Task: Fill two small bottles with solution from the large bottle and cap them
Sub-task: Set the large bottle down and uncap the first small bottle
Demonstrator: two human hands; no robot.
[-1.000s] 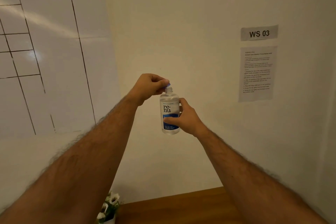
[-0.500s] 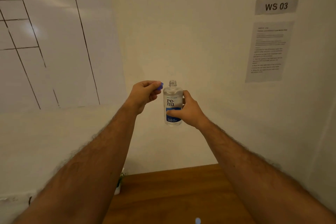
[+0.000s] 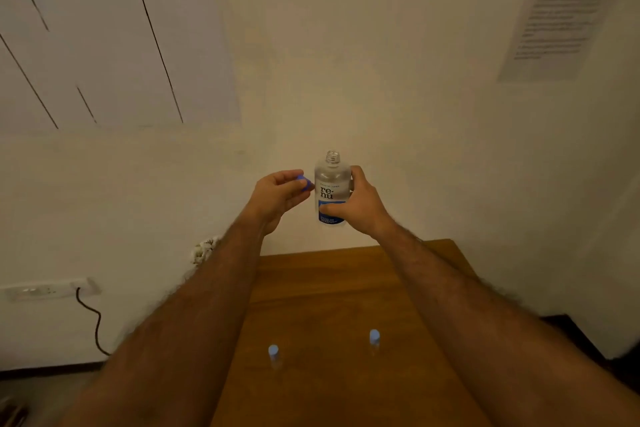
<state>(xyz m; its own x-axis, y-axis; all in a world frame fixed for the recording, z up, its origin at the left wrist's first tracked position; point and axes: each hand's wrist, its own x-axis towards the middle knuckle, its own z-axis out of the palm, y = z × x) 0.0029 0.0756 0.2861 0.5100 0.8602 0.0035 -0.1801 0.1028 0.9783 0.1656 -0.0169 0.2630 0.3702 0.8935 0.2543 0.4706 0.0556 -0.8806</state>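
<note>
Big bottle (image 3: 331,189) is uncapped and upright in my right hand (image 3: 360,206), fingers wrapped round the label, held up in front of the far wall, above the far end of the worktop (image 3: 329,288). Left hand (image 3: 277,196) pinches its blue cap (image 3: 304,181) just left of the bottle's shoulder — not touching the neck. Neck is open, liquid level hard to read from here.

Two small bottles sit on the near worktop, one left (image 3: 273,355), one right (image 3: 374,340), well apart. Both show blue tops, so I judge they're capped and unfilled.

Step in hand: opening the source bottle, done. Next — put the cap down somewhere it won't roll, free the left hand, uncap a small bottle. Pour needs a slow tilt; the small necks look narrow, and those bottles look light enough to tip, so I'd steady one with the left hand while pouring.
</note>
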